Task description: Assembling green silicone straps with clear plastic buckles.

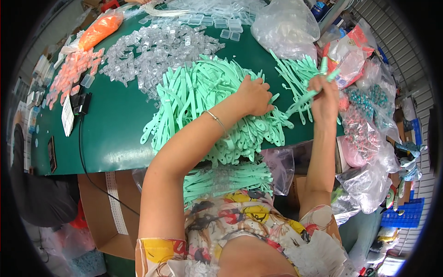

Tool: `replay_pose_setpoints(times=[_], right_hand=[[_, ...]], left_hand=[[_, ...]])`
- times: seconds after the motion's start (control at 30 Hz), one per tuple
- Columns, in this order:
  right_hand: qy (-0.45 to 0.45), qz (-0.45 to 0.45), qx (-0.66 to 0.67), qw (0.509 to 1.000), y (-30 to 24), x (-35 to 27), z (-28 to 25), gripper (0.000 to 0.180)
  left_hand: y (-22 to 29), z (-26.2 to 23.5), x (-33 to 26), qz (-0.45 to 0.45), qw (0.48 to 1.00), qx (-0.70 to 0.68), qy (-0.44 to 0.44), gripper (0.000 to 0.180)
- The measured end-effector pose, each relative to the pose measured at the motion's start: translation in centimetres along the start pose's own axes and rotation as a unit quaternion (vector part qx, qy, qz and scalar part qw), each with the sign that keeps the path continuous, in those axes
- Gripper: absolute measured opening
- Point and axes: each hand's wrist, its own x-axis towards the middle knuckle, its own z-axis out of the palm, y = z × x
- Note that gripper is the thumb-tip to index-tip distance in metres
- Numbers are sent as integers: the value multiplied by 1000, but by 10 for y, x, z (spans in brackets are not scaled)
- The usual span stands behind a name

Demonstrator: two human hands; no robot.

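Note:
A big heap of mint-green plastic straps [184,99], long and flat with rounded ends, lies across the middle of the table. On its right side rests my left hand [254,96], its fingers curled down into the straps. Their tips are hidden, so whatever they grip does not show. To the right, my right hand [325,98] is closed on a mint-green plastic strap [302,102], partly smeared by motion. Beneath and beside that hand lies a smaller spread of the same straps [295,76]. Another layer of green straps [226,180] sits at the table's near edge, before my body.
Clear plastic pieces [157,51] spread behind the heap, with orange-pink pieces [74,76] farther left. A stuffed clear bag [286,27] stands at the back. Bags of coloured parts [364,138] crowd the right. A black device [82,104] trails a cable; a cardboard box [99,207] sits below.

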Motion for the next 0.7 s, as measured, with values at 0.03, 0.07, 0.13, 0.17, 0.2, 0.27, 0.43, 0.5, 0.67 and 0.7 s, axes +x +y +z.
replay_pose_setpoints(times=[0.03, 0.07, 0.13, 0.17, 0.2, 0.27, 0.43, 0.5, 0.67, 0.7], right_hand=[[-1, 1, 1, 1000, -11, -2, 4, 8], [-47, -13, 21, 999, -22, -4, 9, 6], [-122, -23, 67, 990, -33, -4, 13, 7], [-127, -21, 72, 989, -36, -6, 17, 7], [-116, -9, 57, 992, -39, -11, 21, 9], [-86, 29, 30, 995, -38, -20, 25, 13], [-74, 132, 28, 988, -40, -34, 24, 18], [-76, 170, 25, 982, -35, -35, 27, 22], [-118, 118, 15, 986, -41, -30, 32, 31], [-110, 116, 9, 987, -45, -29, 36, 31]], left_hand=[[0, -1, 1, 0, 1000, 4, -10, 38], [-1, -2, 2, -1, 1000, 9, -20, 37], [-4, -8, -1, -1, 1000, -10, 25, 32], [-7, -12, -3, 3, 997, -29, 71, 27], [-15, -17, 0, 3, 997, -27, 70, 27], [-47, -35, -1, -70, 974, -112, 185, 19], [-143, -26, -33, -352, 919, -50, 171, 23], [-165, -6, -40, -354, 922, -26, 156, 21], [-177, 8, -32, -359, 930, 18, 81, 21], [-177, 7, -33, -350, 933, 13, 80, 21]])
